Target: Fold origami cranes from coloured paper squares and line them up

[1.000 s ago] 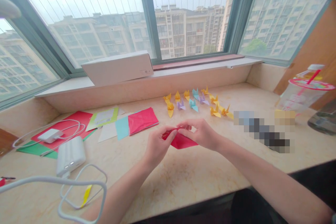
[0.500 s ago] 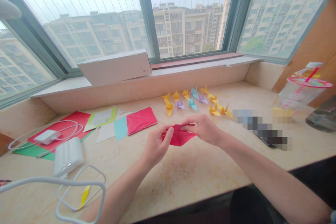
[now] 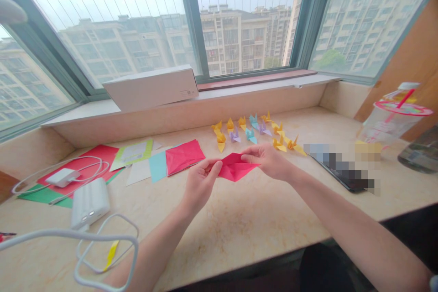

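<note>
Between both hands, above the marble-patterned counter (image 3: 219,228), a partly folded red origami paper (image 3: 236,171) is stretched sideways. My left hand (image 3: 203,180) pinches its left corner between thumb and fingers. The right corner is gripped by my right hand (image 3: 268,160), its thumb lying on the paper's upper face. Creases run across the sheet, and a point faces down toward me. Behind the hands stand several folded paper cranes, among them a yellow crane (image 3: 221,141), a light blue crane (image 3: 251,135) and a purple crane (image 3: 234,135).
Left of the hands lies a stack of red paper (image 3: 185,156) beside a light blue sheet (image 3: 158,167). A white power bank (image 3: 89,203) and looping white cable (image 3: 102,236) are at the left. Rightward are a phone (image 3: 337,171) and a plastic cup (image 3: 390,121). A white box (image 3: 152,89) rests on the sill.
My hands have drawn slightly apart, and the red paper is spread wider and flatter, with more of its inner face showing. Its lower point has risen a little.
</note>
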Demonstrator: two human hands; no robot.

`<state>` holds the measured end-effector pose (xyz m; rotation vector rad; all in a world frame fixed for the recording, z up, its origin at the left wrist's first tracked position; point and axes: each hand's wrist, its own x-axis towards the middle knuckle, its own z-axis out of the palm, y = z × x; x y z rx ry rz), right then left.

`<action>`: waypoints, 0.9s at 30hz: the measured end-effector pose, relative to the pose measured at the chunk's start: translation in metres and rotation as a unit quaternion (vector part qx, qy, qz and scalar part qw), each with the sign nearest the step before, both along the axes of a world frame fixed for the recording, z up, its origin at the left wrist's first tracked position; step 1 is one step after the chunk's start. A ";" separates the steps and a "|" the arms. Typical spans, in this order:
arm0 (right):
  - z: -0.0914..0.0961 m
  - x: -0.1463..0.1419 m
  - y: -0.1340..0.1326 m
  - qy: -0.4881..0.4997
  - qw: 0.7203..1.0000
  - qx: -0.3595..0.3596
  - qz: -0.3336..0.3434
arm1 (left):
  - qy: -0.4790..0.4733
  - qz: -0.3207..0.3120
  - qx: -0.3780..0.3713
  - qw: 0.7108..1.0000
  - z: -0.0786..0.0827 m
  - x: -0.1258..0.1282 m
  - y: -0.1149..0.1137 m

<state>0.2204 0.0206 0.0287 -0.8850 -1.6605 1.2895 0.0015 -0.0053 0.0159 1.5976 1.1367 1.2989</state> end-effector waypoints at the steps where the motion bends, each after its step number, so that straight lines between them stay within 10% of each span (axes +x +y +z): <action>1: 0.000 0.001 0.001 0.001 1.000 -0.001 -0.005 | -0.012 -0.003 -0.007 1.000 0.000 0.000 0.000; 13: -0.003 0.002 0.002 -0.057 0.996 0.072 -0.019 | 0.044 -0.030 -0.009 0.999 -0.005 -0.004 0.002; 20: -0.008 -0.002 -0.001 -0.109 0.979 0.170 0.033 | 0.077 -0.151 -0.041 0.985 -0.003 0.004 -0.007; 27: -0.009 0.000 -0.001 -0.065 0.957 0.276 -0.056 | 0.005 -0.067 -0.065 0.996 -0.006 0.002 0.000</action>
